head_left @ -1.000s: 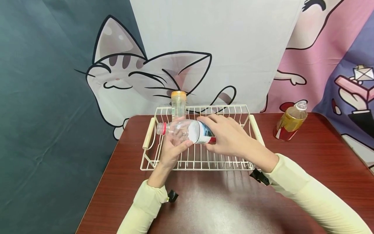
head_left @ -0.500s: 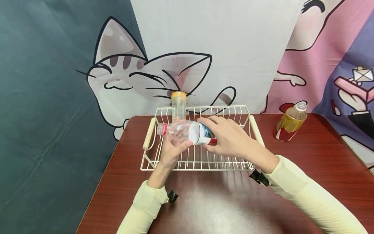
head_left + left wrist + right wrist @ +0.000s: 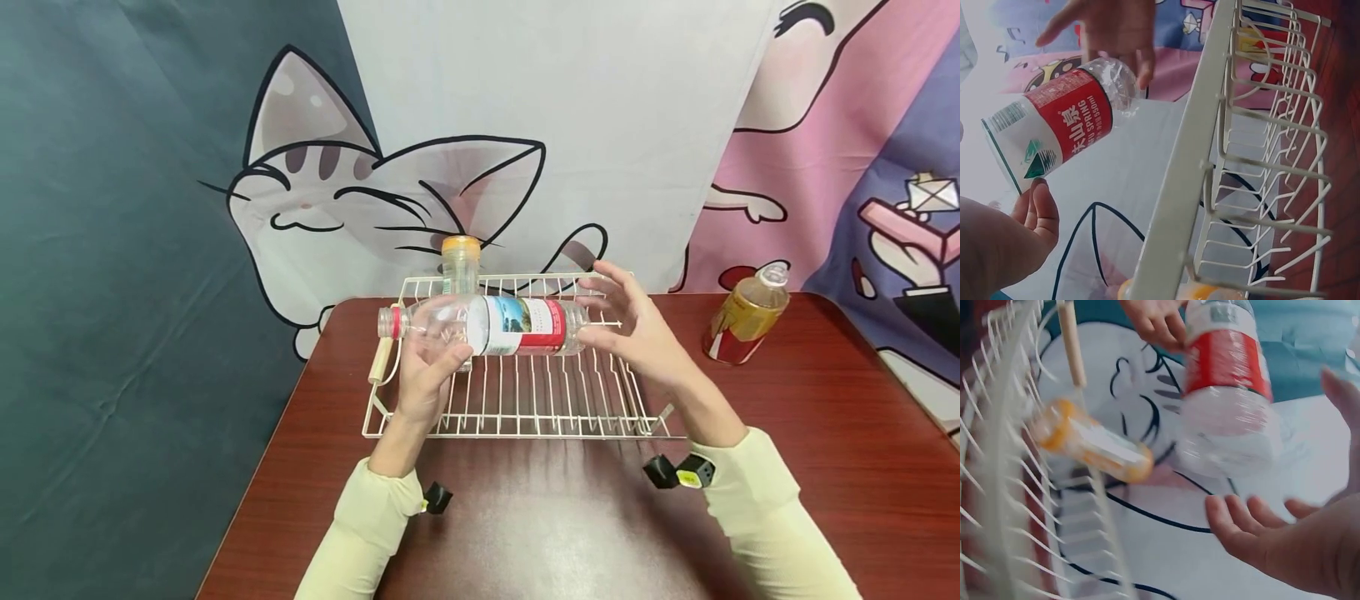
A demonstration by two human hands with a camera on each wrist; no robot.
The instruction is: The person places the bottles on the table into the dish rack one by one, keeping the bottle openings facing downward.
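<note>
A clear plastic water bottle (image 3: 525,327) with a red and white label lies level above the white wire rack (image 3: 517,436), its neck with a red ring pointing left. My left hand (image 3: 423,375) holds it round the upper part, thumb in front; the fingers show through the clear plastic. Beside the base is my right hand (image 3: 637,333), fingers spread, and in the right wrist view a gap shows between these fingers and the bottle (image 3: 1229,394). Behind the held bottle, a clear bottle with an orange cap (image 3: 461,244) stands in the rack, its middle hidden.
On the table's right side stands a bottle with a gold and red label (image 3: 746,321). The rack has a wooden handle (image 3: 381,358) at its left end. Behind the brown table (image 3: 525,517) hangs a cartoon cat backdrop (image 3: 315,192).
My right hand has let go of the water bottle's lower part and moved right, its fingers spreading. The bottle has shifted slightly left and up with my left hand, and its label is now uncovered.
</note>
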